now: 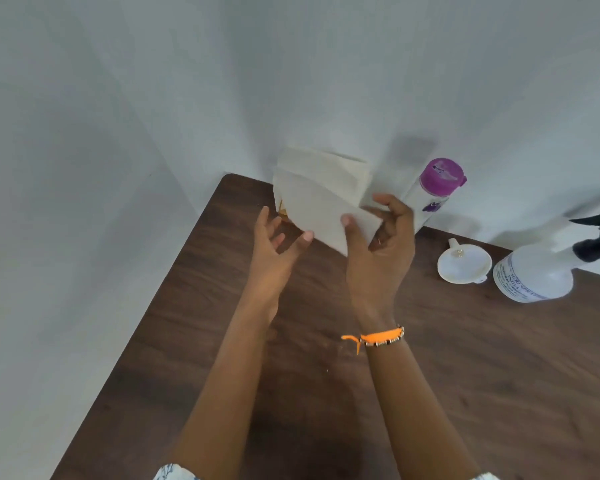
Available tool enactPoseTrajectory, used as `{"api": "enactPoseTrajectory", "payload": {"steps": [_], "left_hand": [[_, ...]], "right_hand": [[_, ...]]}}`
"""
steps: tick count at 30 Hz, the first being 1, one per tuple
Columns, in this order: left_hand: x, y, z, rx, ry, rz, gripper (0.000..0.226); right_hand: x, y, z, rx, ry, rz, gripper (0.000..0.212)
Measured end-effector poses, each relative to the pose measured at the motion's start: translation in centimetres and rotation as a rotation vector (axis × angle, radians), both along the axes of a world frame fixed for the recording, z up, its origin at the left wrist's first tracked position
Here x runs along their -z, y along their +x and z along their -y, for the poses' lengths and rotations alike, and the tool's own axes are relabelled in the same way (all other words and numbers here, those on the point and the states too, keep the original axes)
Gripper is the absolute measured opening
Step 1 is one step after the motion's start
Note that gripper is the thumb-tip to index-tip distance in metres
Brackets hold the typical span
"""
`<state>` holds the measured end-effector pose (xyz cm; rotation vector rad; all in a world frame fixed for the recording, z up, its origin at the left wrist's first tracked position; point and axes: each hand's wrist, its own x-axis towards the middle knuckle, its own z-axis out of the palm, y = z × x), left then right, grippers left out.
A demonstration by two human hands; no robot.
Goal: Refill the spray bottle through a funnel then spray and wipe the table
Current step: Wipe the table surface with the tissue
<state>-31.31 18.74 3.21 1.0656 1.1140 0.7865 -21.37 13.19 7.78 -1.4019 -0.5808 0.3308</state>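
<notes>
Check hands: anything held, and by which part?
Right hand pinches the near corner of the top tissue, thumb on top, fingers behind. Left hand is open beside it; whether its thumb touches the tissue edge cannot be told.

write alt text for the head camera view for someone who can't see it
A person's right hand pinches a folded white cloth above a dark wooden table, with the open left hand just beside it. To the right stand a purple-capped bottle, a white funnel and a white spray bottle with a black trigger.
</notes>
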Motion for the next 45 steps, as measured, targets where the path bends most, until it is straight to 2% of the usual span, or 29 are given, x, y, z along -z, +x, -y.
{"api": "enactPoseTrajectory", "payload": {"steps": [2,4,6,8,10,12,15,18,21,23,24,26,28,31,34,36,38,40,45], "left_hand": [[0.7,-1.5,1.4,0.062,-0.015,0.054,0.097],[2.0,-2.8,3.5,0.127,-0.061,0.079,0.078],[3.1,-3.8,6.1,0.176,-0.125,0.050,0.055],[3.7,-4.9,9.0,0.228,-0.173,0.101,0.050],[3.5,-5.7,11.9,0.267,-0.171,0.159,0.046],[3.1,-6.4,14.8,0.213,-0.194,0.194,0.049],[3.1,-7.3,19.0,0.029,-0.191,0.140,0.044],[3.3,-8.2,22.1,-0.111,-0.204,0.017,0.026],[3.5,-9.1,23.9,-0.187,-0.263,-0.117,0.022],[3.5,-9.6,25.0,-0.123,-0.269,-0.145,0.022],[3.4,-9.7,25.5,-0.087,-0.276,-0.148,0.022],[3.4,-9.9,26.5,-0.058,-0.298,-0.169,0.020],[3.6,-10.1,27.3,-0.069,-0.324,-0.182,0.020],[3.4,-10.1,28.0,-0.193,-0.437,-0.022,0.019],[3.3,-10.6,28.4,-0.164,-0.522,0.053,0.014],[3.4,-11.3,28.7,-0.067,-0.557,0.095,0.012],[3.9,-12.0,29.1,-0.062,-0.520,0.120,0.016],[4.2,-12.6,29.1,-0.126,-0.475,0.108,0.018],[4.0,-14.5,26.3,-0.259,-0.467,-0.028,0.015]], "right_hand": [[1.1,-0.8,2.1,-0.154,-0.088,-0.031,0.036],[2.8,-1.7,4.3,-0.318,-0.188,-0.088,0.039],[4.3,-2.8,6.5,-0.402,-0.282,-0.113,0.027],[5.0,-3.7,8.7,-0.465,-0.313,-0.150,0.004],[5.0,-4.3,10.9,-0.545,-0.336,-0.234,0.013],[5.3,-4.8,12.9,-0.645,-0.407,-0.256,0.013],[6.3,-5.1,16.1,-0.826,-0.420,-0.279,0.016],[7.1,-5.2,19.4,-0.818,-0.549,-0.058,0.015],[8.0,-5.1,22.1,-0.826,-0.472,0.169,0.056],[8.9,-5.2,23.3,-1.010,-0.473,0.347,0.082],[8.8,-5.3,23.7,-1.085,-0.496,0.392,0.087],[9.1,-5.7,24.3,-1.091,-0.439,0.409,0.078],[9.4,-6.2,24.9,-0.979,-0.377,0.405,0.059],[9.5,-6.6,25.5,-0.863,-0.356,0.383,0.037],[9.3,-7.2,25.9,-0.772,-0.493,0.385,0.019],[9.1,-7.7,26.2,-0.723,-0.623,0.365,0.014],[8.9,-8.4,26.3,-0.724,-0.728,0.364,0.016],[8.7,-9.5,26.0,-0.744,-0.717,0.268,0.019],[8.4,-11.7,24.7,-0.928,-0.571,-0.349,0.039]]}}
